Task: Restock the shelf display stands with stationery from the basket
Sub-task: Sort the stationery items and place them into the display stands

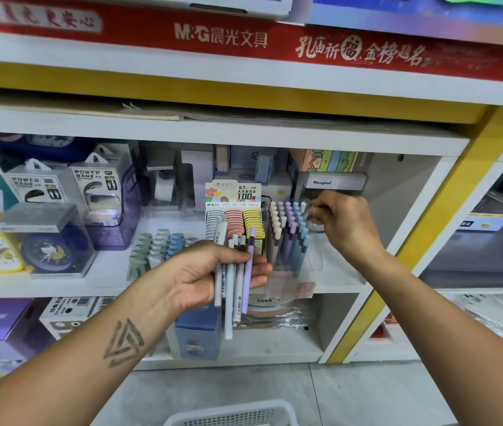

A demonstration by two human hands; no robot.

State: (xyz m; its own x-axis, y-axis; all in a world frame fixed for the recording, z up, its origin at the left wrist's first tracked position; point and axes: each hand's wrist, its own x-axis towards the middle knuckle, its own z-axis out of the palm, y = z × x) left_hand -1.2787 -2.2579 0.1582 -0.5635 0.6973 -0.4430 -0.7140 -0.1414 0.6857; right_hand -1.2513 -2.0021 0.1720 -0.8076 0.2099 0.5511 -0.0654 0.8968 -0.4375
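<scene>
Stood before white shop shelving (244,130) with a red banner strip (244,38) overhead, boxed power banks (65,186) and a blue clock (48,252) far out beyond the left hand's outer side. Gripped a loose bundle of pens (234,281) in the left hand (210,276), fingers curled round the grey, white and lilac barrels, just short of the clear display stand (290,238) of upright pastel pens. Pinched something small, too blurred to name, in the right hand (344,224) at that stand's far edge; white basket (235,415) low beneath both wrists.
</scene>
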